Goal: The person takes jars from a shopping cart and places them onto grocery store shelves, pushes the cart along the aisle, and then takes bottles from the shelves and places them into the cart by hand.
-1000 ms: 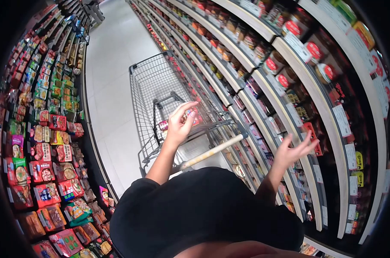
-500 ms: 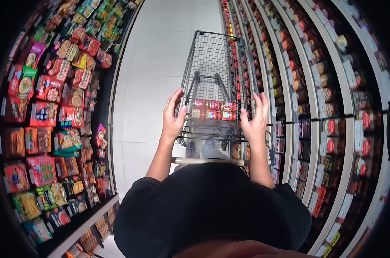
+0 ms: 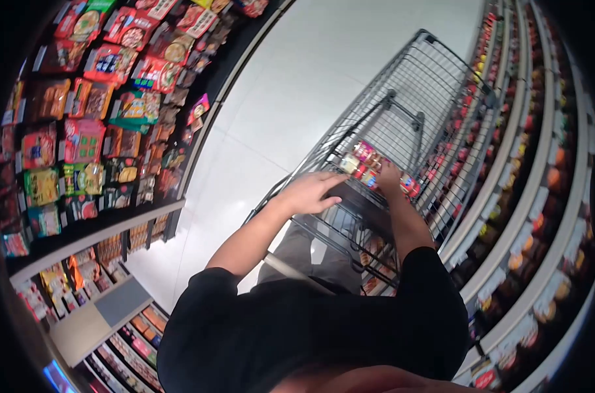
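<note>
Containers with bright printed labels lay inside the wire-mesh cart. At far left stood glossy packs; then the left hand, unclenched and empty, was near the containers; the right hand was among them, its grip I could not tell; rightmost were pale-edged shelves.

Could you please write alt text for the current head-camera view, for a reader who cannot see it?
The right hand of a person in a black top is at colourful packages inside a wire shopping cart, while the left hand is open close by. Stocked shelves line both sides of the pale floor.
</note>
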`<state>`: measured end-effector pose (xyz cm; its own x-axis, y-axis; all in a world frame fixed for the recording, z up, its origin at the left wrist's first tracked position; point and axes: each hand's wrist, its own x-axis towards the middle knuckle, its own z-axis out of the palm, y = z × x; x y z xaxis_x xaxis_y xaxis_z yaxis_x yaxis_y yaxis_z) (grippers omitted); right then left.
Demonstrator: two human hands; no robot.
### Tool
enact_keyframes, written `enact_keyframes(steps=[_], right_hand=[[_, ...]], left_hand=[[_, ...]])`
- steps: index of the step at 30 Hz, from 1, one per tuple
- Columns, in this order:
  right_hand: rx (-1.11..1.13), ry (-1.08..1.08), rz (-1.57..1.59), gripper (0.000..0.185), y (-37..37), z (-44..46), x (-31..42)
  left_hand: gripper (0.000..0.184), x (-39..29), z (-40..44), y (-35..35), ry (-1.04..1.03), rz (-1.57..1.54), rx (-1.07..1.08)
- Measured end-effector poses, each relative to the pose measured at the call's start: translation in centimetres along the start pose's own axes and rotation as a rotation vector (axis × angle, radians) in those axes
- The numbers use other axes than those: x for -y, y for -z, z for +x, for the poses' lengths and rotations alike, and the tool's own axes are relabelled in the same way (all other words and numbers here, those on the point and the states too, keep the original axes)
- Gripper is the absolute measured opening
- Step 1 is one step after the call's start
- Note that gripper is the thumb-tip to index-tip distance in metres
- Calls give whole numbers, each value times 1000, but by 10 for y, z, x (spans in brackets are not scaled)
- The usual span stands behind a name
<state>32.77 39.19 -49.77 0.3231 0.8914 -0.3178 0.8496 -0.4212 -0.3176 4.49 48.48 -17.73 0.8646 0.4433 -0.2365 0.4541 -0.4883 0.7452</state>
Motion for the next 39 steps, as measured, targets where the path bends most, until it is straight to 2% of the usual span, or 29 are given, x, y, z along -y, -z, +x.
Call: enact_keyframes(steps=[2, 3, 5, 6, 8, 10, 12, 14, 15, 16, 17, 18, 20, 24, 26, 28, 29, 30, 33, 34, 35, 36, 38, 39], right_hand=[[-128, 214, -13, 43, -34, 36, 0], [-104, 254, 5, 43, -37, 47, 16], [108, 49, -71, 48, -16, 60, 39], [120, 77, -65, 48, -19, 66, 47], [54, 144, -13, 56, -20, 77, 53], [15, 209, 32, 53, -28, 87, 56], [-64, 242, 207, 46, -34, 86, 51], [-103, 237, 267, 44, -43, 84, 45], [-102, 130, 476, 47, -42, 77, 45], [-97, 26, 682, 49, -26, 65, 53], [0, -70, 742, 54, -7, 52, 55], [-17, -60, 733, 54, 9, 36, 59], [-8, -211, 610, 53, 44, 6, 60], [-157, -186, 809, 52, 56, -47, 22], [-153, -129, 794, 45, 126, -90, 36], [-99, -38, 872, 44, 159, -111, 25], [2, 2, 976, 41, 188, -125, 27], [-67, -17, 979, 41, 215, -137, 31], [62, 263, 1099, 49, 295, -191, 69], [87, 359, 1135, 51, 328, -217, 94], [121, 397, 1151, 56, 351, -239, 114], [138, 467, 1132, 58, 367, -258, 129], [102, 502, 1099, 69, 386, -298, 164], [71, 485, 1116, 69, 388, -316, 178]], left_hand=[[55, 2, 1, 10, -3, 46, -33], [55, 6, -1, 8, -5, 59, -50], [54, 9, -3, 6, 1, 111, -67], [53, 8, -5, 7, 13, 116, -69], [51, 12, -5, 2, 33, 134, -63], [50, 14, -5, 1, 44, 144, -74], [50, 10, -5, -2, 54, 141, -65], [50, 13, -5, -7, 26, 165, -83], [51, 12, -6, -9, 17, 169, -86], [51, 9, -7, -10, 10, 170, -90], [51, 8, -9, -10, -2, 177, -105], [53, 7, -10, -10, 17, 169, -83], [54, 1, -12, -10, -7, 169, -75], [63, -14, -19, -8, -85, 185, -128], [62, -22, -21, -13, -222, 175, -155], [64, -33, -26, -19, -172, 148, -185], [63, -39, -27, -24, -196, 39, -219], [62, -45, -28, -28, -212, -69, -249], [66, -55, -28, -45, 59, -923, -70], [69, -69, -35, -39, 185, -1259, 38], [74, -75, -41, -31, 208, -1370, 273], [78, -86, -49, -24, 152, -1465, 459], [83, -99, -61, -22, -20, -1863, 906], [83, -107, -68, -23, 3, -1844, 939]])
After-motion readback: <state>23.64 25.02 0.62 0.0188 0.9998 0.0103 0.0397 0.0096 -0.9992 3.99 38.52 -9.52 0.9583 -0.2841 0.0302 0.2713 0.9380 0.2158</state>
